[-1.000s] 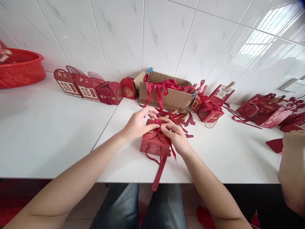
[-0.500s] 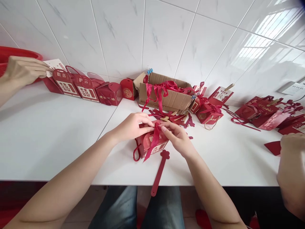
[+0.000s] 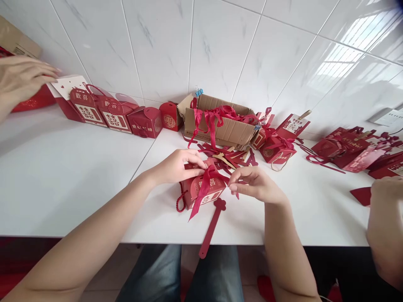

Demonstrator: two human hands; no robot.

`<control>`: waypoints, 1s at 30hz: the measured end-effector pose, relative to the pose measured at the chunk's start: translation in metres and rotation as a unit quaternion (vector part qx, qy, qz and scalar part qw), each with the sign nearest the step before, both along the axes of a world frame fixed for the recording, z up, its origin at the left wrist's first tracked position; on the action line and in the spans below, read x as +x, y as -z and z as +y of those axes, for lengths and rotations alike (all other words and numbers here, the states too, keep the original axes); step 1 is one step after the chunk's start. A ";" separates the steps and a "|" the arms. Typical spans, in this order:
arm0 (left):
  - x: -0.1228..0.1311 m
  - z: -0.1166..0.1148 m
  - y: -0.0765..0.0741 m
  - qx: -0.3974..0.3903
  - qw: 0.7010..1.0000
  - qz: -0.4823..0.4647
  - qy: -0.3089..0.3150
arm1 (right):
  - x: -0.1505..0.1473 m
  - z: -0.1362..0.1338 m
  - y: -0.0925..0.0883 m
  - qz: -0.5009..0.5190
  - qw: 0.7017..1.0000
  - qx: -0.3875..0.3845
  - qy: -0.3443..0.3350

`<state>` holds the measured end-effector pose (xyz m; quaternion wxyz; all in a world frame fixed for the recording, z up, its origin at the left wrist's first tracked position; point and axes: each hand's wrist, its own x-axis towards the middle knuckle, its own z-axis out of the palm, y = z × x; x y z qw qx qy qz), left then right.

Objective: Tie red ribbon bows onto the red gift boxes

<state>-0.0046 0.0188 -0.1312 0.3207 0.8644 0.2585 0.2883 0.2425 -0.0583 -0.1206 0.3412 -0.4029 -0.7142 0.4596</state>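
A small red gift box [image 3: 201,191] lies tipped on its side on the white table [image 3: 78,176], with a red cord handle at its left end. My left hand [image 3: 176,165] is closed on its top edge and holds it down. My right hand [image 3: 253,184] pinches one end of the red ribbon [image 3: 206,182] tied round the box and draws it out to the right. The ribbon's other tail hangs over the front of the box. A long red paper strip [image 3: 211,226] lies in front of the box and juts past the table edge.
An open cardboard box [image 3: 220,126] full of red ribbons stands behind. A row of finished red boxes [image 3: 113,117] lines the wall at left, where another person's hand [image 3: 22,79] reaches. More red boxes [image 3: 352,147] lie at right. A second person's hand [image 3: 384,209] rests at the right edge.
The box went from upright to lying on its side. My right hand moved right, pulling the ribbon end away from the box. Another person's hand appeared at the left.
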 end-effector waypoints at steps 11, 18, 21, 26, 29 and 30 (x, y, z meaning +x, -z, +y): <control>0.004 -0.004 -0.002 -0.014 0.999 -0.018 0.024 | 0.003 0.001 0.002 -0.040 0.998 -0.031 0.022; 0.004 -0.006 -0.004 -0.011 0.999 -0.019 0.031 | 0.000 0.003 0.003 -0.006 0.998 0.057 0.028; 0.005 -0.007 -0.005 -0.008 0.999 -0.022 0.033 | -0.015 0.009 0.011 -0.010 0.970 0.215 0.111; 0.005 -0.011 -0.006 0.040 0.999 -0.024 0.015 | -0.034 0.013 0.024 -0.070 0.931 0.355 0.035; 0.004 -0.012 -0.006 0.075 0.997 -0.020 0.008 | -0.035 0.014 0.029 -0.072 0.913 0.397 0.054; 0.004 -0.012 -0.006 0.083 0.996 -0.018 0.006 | -0.034 0.014 0.030 -0.076 0.909 0.407 0.055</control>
